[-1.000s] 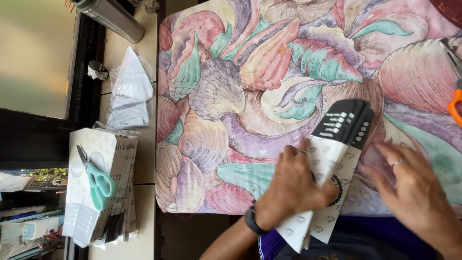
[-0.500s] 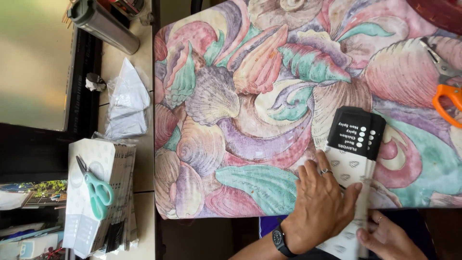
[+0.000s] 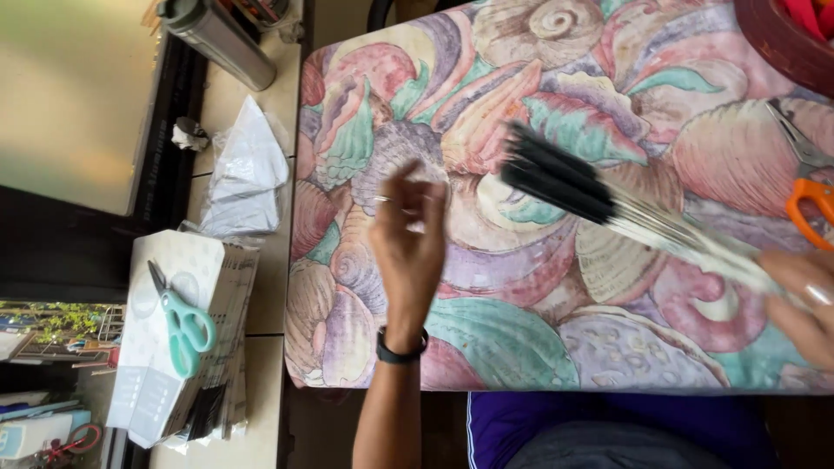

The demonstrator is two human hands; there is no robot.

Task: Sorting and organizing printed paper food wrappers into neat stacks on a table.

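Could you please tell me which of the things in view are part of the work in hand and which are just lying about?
In hand:
- right hand gripping black-and-white flat package
- left hand, raised, empty

Lying about:
- teal scissors on package stack
- orange scissors
- plastic bag
- metal bottle

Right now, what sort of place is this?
Probably a home craft or packing table by a window: a shell-patterned tablecloth, a stack of flat printed paper bags with teal scissors on top, and orange-handled scissors at the right edge.

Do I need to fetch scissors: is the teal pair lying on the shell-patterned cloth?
No, the teal scissors lie on a paper stack beside it.
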